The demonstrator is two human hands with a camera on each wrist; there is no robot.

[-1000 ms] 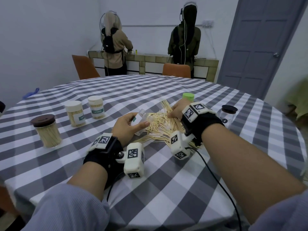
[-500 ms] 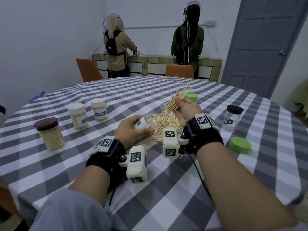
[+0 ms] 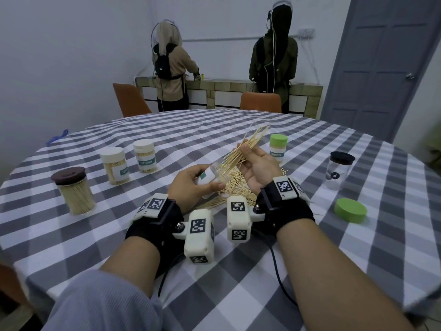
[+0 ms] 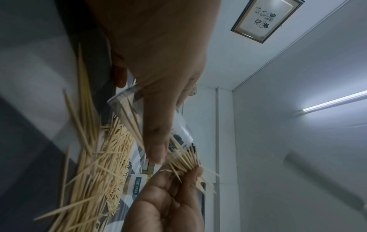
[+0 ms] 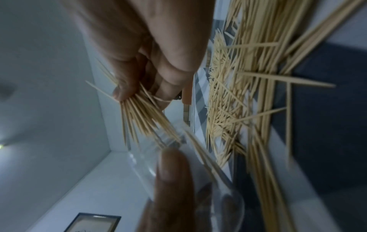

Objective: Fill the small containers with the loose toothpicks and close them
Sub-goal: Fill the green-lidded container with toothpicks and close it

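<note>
Head view, left to right: a brown-lidded jar (image 3: 74, 191) of toothpicks stands at centre left of the frame, near the left edge of the bench (image 3: 238, 271). To its right stand two white-lidded jars (image 3: 115, 165) (image 3: 146, 156), just beside each other but apart. At frame centre, the left hand (image 3: 191, 187) grips a clear open container (image 3: 212, 174), tilted with its mouth toward the right; thumb and fingers are curled round its wall, as the left wrist view confirms (image 4: 155, 97). The right hand (image 3: 256, 167) pinches a bundle of toothpicks (image 3: 245, 149) between thumb and fingers. The lower ends of the bundle reach into the container mouth; the upper ends fan toward the upper right. Both hands are raised above the loose pile of toothpicks (image 3: 235, 187) on the checked cloth. To the right of the pile stands a green-lidded jar (image 3: 278, 148). A clear black-lidded jar (image 3: 340, 170) stands farther right, well apart. A loose green lid (image 3: 350, 210) lies flat at centre right, near the right edge of the bench. Bare cloth extends across the lower frame and the far half of the bench.
</note>
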